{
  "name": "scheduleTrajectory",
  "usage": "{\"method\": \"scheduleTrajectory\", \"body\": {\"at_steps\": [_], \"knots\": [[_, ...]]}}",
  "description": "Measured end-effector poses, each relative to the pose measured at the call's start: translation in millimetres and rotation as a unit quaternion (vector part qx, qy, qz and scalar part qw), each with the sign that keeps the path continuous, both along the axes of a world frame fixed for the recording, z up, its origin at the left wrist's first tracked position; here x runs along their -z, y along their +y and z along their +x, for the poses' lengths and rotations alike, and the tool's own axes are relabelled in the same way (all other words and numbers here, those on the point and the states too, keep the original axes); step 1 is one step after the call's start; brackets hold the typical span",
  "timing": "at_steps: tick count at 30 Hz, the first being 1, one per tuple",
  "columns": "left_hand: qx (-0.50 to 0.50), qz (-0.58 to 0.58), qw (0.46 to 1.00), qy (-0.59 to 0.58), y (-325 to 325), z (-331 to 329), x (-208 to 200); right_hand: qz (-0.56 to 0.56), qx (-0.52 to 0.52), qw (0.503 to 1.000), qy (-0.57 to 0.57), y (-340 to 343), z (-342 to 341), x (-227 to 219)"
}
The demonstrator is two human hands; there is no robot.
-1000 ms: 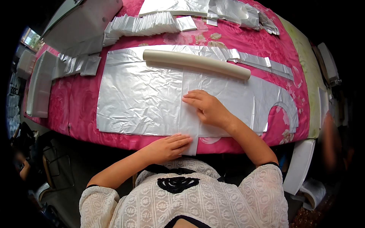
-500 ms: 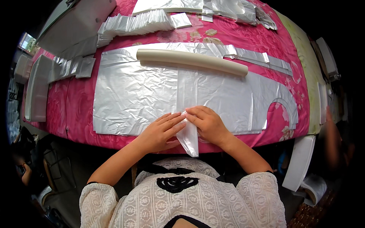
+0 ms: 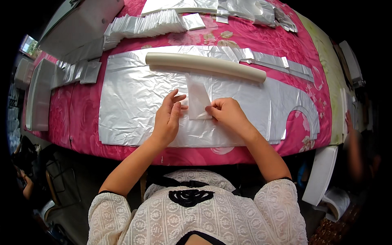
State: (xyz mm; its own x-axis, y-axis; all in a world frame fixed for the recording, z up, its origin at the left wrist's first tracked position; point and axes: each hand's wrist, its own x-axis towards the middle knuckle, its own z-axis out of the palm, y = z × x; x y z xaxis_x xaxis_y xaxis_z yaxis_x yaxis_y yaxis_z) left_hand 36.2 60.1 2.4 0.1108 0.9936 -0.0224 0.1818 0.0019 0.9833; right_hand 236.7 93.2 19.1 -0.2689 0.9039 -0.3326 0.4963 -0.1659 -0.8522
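Observation:
A stack of thin, whitish plastic sheets (image 3: pixel 139 102), wrinkled and shiny, lies in front of me with a curved cut-out at its right end. On its middle is a narrow folded plastic strip (image 3: pixel 199 96), its near end folded up. My right hand (image 3: pixel 229 115) pinches the strip's lower right edge between thumb and fingers. Just left of the strip, my left hand (image 3: pixel 167 118) hovers with fingers apart and nothing in it. A long cream tube (image 3: pixel 204 65) rests across the sheets beyond both hands.
A pink flowered cloth (image 3: pixel 85 122) covers the table. Rows of small folded plastic packets (image 3: pixel 145 26) stand at the back left, beside a large white bin (image 3: pixel 81 24). A white box (image 3: pixel 41 98) sits at the left edge. More plastic sheets (image 3: pixel 179 5) lie at the back.
The near end of the strip, which hung over the table's front edge, is now folded up onto the sheets. Both hands moved away from me; the left let go and moved left.

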Motion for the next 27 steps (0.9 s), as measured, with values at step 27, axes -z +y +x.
{"method": "scheduleTrajectory", "body": {"at_steps": [27], "knots": [[0.152, 0.385, 0.84, 0.35, 1.4, 0.2, 21.4, 0.386, -0.265, 0.871, -0.15, 16.0, 25.2, 20.9]]}}
